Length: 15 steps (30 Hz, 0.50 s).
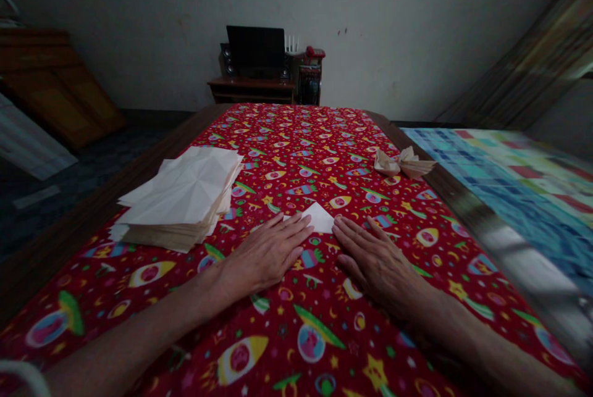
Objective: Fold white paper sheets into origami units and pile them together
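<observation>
1. The left hand is being held palm down, fingers extended and close together; its fingertips are being rested on the left part of a folded white paper. Nothing is being gripped.
2. The right hand is being held likewise flat, thumb set a little apart; the right corner of the paper is being met by its fingertips. Nothing is being pinched there either.
3. The folded white paper is lying between the two sets of fingertips, just ahead of both palms. One point is being aimed away from the person; the long axis appears to be running side to side, from hand to hand. More of it is being covered by the left hand, so its left end is being partly hidden.
4. A red patterned cloth is being spread beneath, over the surface.
5. To the left, a stack of creased sheets is being kept near the left forearm.
6. Farther off, two folded paper pieces are being left near the right edge.
7. Beyond the far end, a dark monitor is being supported on a stand.
</observation>
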Tool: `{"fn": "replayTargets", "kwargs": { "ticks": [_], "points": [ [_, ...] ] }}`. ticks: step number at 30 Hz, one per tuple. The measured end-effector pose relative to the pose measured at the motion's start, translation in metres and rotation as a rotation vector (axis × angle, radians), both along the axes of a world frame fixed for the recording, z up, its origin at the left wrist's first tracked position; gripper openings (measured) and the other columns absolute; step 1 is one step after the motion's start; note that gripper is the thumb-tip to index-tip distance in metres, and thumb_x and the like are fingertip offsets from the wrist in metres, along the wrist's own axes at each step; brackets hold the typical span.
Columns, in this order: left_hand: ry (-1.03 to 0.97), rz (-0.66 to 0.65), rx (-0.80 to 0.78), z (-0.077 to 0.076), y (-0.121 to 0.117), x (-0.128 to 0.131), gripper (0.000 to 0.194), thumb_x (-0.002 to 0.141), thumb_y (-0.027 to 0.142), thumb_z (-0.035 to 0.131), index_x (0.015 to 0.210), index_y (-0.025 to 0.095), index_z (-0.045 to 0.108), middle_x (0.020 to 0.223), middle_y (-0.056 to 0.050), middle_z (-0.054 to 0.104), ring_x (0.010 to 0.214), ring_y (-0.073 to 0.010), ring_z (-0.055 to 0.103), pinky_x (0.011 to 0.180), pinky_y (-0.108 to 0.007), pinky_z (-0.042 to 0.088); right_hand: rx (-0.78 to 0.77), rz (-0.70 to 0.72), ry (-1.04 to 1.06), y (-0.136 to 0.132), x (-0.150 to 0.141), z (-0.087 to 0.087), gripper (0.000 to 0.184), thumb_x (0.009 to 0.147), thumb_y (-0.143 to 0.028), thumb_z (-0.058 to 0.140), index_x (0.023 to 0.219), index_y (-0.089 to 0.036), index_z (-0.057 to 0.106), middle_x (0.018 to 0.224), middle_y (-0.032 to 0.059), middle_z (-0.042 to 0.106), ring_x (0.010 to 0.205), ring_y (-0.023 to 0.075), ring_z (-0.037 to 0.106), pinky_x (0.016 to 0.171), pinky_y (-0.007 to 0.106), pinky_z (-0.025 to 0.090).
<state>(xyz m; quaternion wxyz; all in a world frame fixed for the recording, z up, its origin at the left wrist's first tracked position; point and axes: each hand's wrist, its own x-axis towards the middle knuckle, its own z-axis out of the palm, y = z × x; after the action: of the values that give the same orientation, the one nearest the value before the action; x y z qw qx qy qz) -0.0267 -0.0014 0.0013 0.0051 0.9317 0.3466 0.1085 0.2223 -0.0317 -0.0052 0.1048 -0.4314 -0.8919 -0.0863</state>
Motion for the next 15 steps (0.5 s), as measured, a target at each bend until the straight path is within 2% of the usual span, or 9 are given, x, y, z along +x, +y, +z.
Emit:
{"fn": "replayTargets", "kwargs": {
  "ticks": [11,15],
  "points": [
    [-0.019,0.119,0.030,-0.001,-0.004,-0.026,0.040,0.095,0.026,0.037,0.134,0.024,0.044,0.141,-0.001,0.044,0.132,-0.0174,0.039,0.110,-0.042,0.029,0.010,-0.053,0.027,-0.002,0.014,0.001,0.041,0.096,-0.030,0.035,0.131,-0.014,0.048,0.136,0.0104,0.048,0.128,0.0228,0.042,0.106,0.048,0.030],
    [-0.050,0.140,0.072,-0.005,-0.004,-0.027,0.040,0.093,0.023,0.039,0.132,0.020,0.046,0.140,-0.003,0.045,0.130,-0.0186,0.041,0.107,-0.042,0.036,0.058,-0.070,0.080,0.000,0.011,0.005,0.032,0.095,-0.027,0.037,0.120,-0.016,0.056,0.126,0.0092,0.059,0.120,0.0218,0.051,0.105,0.047,0.029]
  ]
}}
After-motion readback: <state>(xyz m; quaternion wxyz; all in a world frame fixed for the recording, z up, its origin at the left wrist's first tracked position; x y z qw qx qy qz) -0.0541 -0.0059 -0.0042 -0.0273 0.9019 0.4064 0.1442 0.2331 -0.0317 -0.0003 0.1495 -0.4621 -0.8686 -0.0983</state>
